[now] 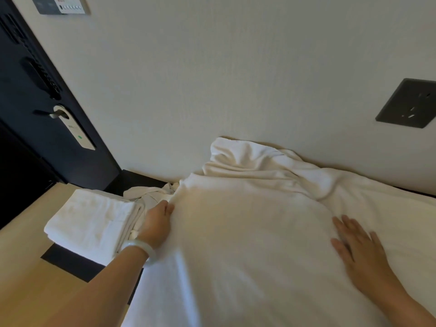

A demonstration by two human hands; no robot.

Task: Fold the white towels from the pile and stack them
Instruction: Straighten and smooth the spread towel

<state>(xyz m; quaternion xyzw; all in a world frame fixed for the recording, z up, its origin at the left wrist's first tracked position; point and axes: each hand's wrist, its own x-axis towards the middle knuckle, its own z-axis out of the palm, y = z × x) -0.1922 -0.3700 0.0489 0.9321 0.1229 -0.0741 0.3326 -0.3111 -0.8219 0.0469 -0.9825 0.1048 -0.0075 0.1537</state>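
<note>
Person's left hand (157, 221) sits at the left edge of a large white cloth towel (247, 244), thumb on top, fingers curled into the hem: it grips the towel edge. Pale glossy bangle (141, 252) on that wrist. Right hand (354, 244) lies flat on the towel, palm down, fingers straight and slightly spread, pressing the cloth and holding nothing.

The towel spreads between the two hands and runs on past the right hand to the frame's right side. Beyond both hands its far part is rumpled and bunched up against the cream wall (212, 79). The stretch between the hands looks mostly smooth, a bit blurred.

Just left of the left hand, touching its knuckle side: a neat stack of folded white towels (89, 220), layered edges facing the hand. Just beyond the left hand's fingertips is a crumpled heap of white cloth (148, 192), unfolded, between the stack and the spread towel.

The stack rests on a light wooden tabletop (21, 260) with a dark rectangular strip (70, 264) under its near corner. Far left of the left hand: dark door (35, 95) with a metal handle and a door hanger tag (79, 133). Above the right hand on the wall is a dark square socket plate (408, 102).
</note>
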